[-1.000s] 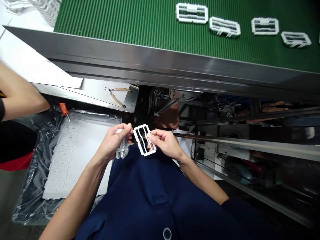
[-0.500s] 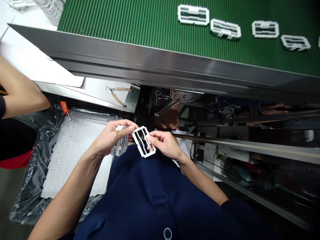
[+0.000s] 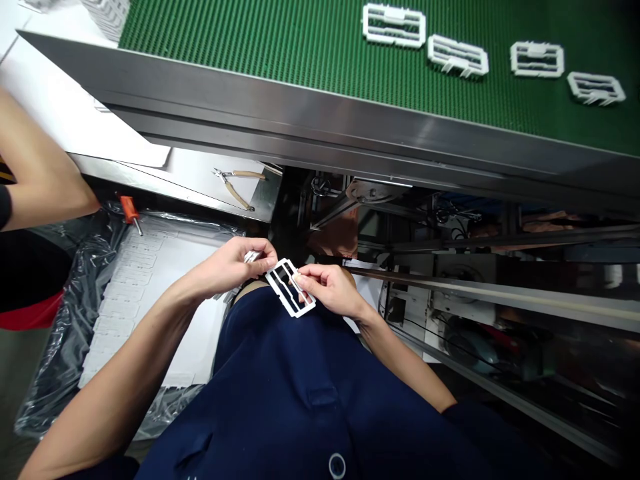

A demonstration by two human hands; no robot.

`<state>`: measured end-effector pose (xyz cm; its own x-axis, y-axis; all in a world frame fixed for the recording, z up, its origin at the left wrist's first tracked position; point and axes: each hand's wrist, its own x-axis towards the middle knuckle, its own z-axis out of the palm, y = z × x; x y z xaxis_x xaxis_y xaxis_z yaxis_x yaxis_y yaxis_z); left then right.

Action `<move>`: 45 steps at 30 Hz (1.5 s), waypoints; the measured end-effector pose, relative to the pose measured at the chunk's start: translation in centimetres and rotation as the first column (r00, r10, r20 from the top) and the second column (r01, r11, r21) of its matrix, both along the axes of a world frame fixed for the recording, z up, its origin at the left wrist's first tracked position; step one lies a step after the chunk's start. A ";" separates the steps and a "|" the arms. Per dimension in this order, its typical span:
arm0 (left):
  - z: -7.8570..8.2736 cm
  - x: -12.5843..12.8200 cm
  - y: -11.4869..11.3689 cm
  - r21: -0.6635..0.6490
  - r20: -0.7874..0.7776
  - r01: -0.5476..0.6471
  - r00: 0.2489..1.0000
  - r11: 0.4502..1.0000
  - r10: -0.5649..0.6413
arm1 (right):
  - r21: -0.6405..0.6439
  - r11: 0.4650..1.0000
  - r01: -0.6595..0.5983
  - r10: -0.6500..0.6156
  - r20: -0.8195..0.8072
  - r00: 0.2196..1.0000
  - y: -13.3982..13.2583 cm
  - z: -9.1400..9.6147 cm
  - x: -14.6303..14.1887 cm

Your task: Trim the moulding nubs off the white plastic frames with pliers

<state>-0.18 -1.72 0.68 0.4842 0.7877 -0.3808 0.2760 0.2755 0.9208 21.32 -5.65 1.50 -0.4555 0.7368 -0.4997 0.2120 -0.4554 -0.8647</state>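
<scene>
Four white plastic frames (image 3: 394,25) lie apparently finished on a green conveyor belt (image 3: 300,67) past the grip, w/ R hand (image 3: 330,290) pinching a fifth frame (image 3: 281,295) by its edge, L hand (image 3: 231,263) closed on a small pale pc (image 3: 253,256) (mostly hidden) just beside it, rows of moulded pcs (image 3: 117,310) left of both.

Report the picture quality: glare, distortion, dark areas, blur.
Head view: bright glare streaks along the stainless steel rail; head view: wide-angle distortion bends the straight edges; head view: the machinery below the rail sits in dim light; head view: the white plastic frame looks sharp.
</scene>
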 end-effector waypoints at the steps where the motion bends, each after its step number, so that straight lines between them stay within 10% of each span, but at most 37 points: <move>1: 0.0 0.0 0.0 0.086 -0.054 0.010 0.999 0.996 -0.005 | -0.009 1.000 -0.005 0.005 -0.008 1.000 0.0 -0.1 0.0; 5: 0.0 0.1 -0.5 0.232 -0.088 -0.001 0.996 0.973 0.022 | -0.044 0.999 -0.026 0.023 -0.068 0.997 -0.2 -0.7 0.1; 17: -1.6 0.7 -2.8 -0.287 0.428 -0.172 0.857 0.942 0.287 | -0.052 0.993 -0.104 0.095 -0.149 0.984 -0.2 -1.6 -0.2; 24: -0.3 0.5 -4.3 0.042 0.242 -0.163 0.959 0.986 0.148 | -0.047 0.963 -0.265 0.248 -0.230 0.941 -0.6 -2.6 -0.4; 34: -0.1 -1.0 -7.7 0.154 0.118 -0.229 0.970 0.961 0.212 | 0.060 0.661 -0.748 0.747 -0.146 0.649 2.8 -2.7 -1.7; 39: -0.5 -2.8 -8.8 0.091 0.073 -0.309 0.950 0.947 0.303 | 0.206 0.775 -0.597 0.460 0.464 0.757 10.1 -6.8 -6.4; 42: -0.4 -3.4 -9.3 0.048 0.062 -0.340 0.939 0.939 0.337 | 0.321 0.738 -0.594 0.135 0.792 0.596 15.4 -10.5 -10.3; 45: -0.4 -3.8 -9.6 0.010 0.062 -0.367 0.929 0.930 0.366 | 0.251 0.707 -0.661 0.075 0.903 0.423 18.8 -13.2 -13.0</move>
